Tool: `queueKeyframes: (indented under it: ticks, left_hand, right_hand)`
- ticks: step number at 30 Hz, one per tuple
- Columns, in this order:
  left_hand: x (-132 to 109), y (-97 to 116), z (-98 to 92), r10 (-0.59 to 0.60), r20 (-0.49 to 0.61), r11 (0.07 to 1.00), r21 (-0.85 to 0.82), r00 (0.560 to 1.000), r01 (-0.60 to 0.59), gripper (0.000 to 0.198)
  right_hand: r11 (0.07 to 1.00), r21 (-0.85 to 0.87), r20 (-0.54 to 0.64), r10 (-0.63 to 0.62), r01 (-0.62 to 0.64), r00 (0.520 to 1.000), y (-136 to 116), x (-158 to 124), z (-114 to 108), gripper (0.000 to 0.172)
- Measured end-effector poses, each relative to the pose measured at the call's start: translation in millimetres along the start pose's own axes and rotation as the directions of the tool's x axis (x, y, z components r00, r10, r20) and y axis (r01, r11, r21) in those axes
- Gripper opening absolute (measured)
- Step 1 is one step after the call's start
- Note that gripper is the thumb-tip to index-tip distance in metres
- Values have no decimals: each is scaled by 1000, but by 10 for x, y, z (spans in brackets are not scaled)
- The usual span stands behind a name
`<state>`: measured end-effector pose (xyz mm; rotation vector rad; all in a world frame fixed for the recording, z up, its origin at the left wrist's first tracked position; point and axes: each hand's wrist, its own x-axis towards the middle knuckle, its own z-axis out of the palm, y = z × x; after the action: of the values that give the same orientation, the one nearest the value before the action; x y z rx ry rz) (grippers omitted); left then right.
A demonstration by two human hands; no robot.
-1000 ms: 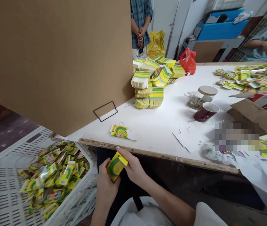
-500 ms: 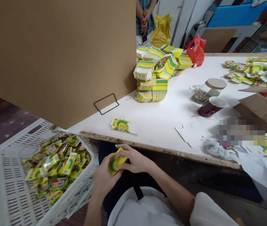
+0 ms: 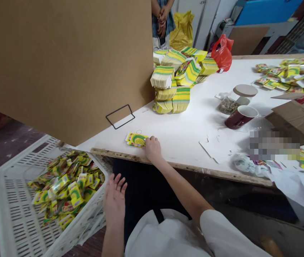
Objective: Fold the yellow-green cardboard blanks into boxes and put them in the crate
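Observation:
A flattened yellow-and-green small box with a printed swirl lies near the front edge of the white table. Over its right end, my right hand is closed with bent fingers, gripping that end; the fingertips are partly hidden. Palm up and fingers spread, my left hand holds nothing. It hangs in front of the table beside the white plastic basket. Many small yellow-and-green boxes lie in a loose heap inside the basket.
A tall brown cardboard sheet stands at the left of the table. Behind are stacked bundles of flat boxes. To the right sit a maroon mug, a lidded jar and a cardboard box. A person stands at the back.
The small yellow box that both hands held is out of them. My right hand has moved up to the flattened box on the table. My left hand has lowered and opened beside the basket.

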<state>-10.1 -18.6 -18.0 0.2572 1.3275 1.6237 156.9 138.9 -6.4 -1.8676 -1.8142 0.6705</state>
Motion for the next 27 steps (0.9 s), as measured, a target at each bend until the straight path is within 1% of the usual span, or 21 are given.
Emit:
queueKeyframes:
  ticks: [3, 5, 8, 10, 11, 12, 13, 14, 15, 16, 17, 18, 19, 20, 21, 22, 23, 24, 25, 27]
  left_hand:
    - [-38, -90, 34, 7, 45, 998, 68, 999, -10, 47]
    - [-28, -117, 37, 5, 89, 994, 113, 996, -15, 47]
    - [2, -133, 47, -7, 218, 985, 171, 976, -32, 51]
    - [-2, -125, 82, 48, 311, 981, 163, 949, -104, 61]
    - [-15, -112, 109, 106, 340, 977, 140, 934, -162, 68]
    - [-35, -91, 142, 178, 346, 966, 115, 921, -230, 73]
    - [-61, -63, 177, 242, 337, 951, 101, 910, -291, 77]
    - [-90, -29, 213, 290, 325, 936, 100, 900, -338, 77]
    - [-119, 10, 248, 320, 316, 924, 104, 893, -368, 76]
    - [-145, 50, 280, 337, 310, 919, 97, 889, -382, 71]
    - [-165, 88, 309, 346, 303, 921, 70, 888, -383, 65]
    - [-178, 121, 333, 354, 291, 926, 23, 889, -376, 60]
    - [-182, 147, 352, 364, 265, 929, -36, 893, -368, 55]
    - [-177, 164, 365, 377, 222, 926, -91, 899, -365, 54]
    - [-166, 173, 372, 379, 175, 924, -123, 909, -362, 56]
    - [-151, 173, 371, 372, 132, 925, -128, 919, -357, 60]
    - [-134, 166, 361, 363, 102, 930, -109, 926, -352, 64]
    - [-121, 151, 343, 356, 90, 934, -68, 930, -351, 67]
    - [-112, 130, 317, 357, 99, 934, -13, 929, -358, 69]
    - [-112, 76, 250, 381, 133, 911, 112, 915, -396, 66]
  right_hand:
    - [1000, 26, -13, -9, 9, 1000, 20, -4, 81, 25]
    - [996, 79, -20, -27, 29, 999, 33, -9, 82, 23]
    - [976, 204, -23, -76, 79, 997, 28, -59, 13, 19]
    - [948, 292, -15, -124, 123, 992, 4, -180, -56, 18]
    - [927, 340, 0, -164, 155, 986, -11, -275, -86, 19]
    - [897, 400, 35, -220, 188, 975, -28, -392, -108, 21]
    - [859, 464, 82, -287, 218, 954, -45, -524, -119, 22]
    - [779, 580, 159, -395, 239, 905, -61, -665, -117, 25]
    - [699, 683, 244, -491, 211, 836, -77, -805, -102, 27]
    - [633, 760, 302, -545, 148, 782, -92, -937, -74, 29]
    - [565, 822, 333, -578, 71, 745, -106, -1054, -37, 31]
    - [513, 859, 347, -587, 4, 731, -120, -1150, 6, 35]
    - [477, 878, 352, -580, -44, 734, -134, -1225, 50, 42]
    - [465, 883, 354, -568, -66, 743, -147, -1277, 91, 51]
    - [477, 877, 355, -553, -63, 754, -158, -1308, 125, 61]
    - [505, 862, 354, -537, -44, 765, -165, -1319, 148, 66]
    - [536, 844, 346, -521, -17, 780, -168, -1314, 157, 66]
    - [559, 829, 328, -506, 13, 797, -167, -1295, 151, 62]
    - [568, 822, 299, -493, 43, 817, -161, -1266, 130, 53]
    - [570, 817, 227, -455, 86, 861, -140, -1192, 51, 31]
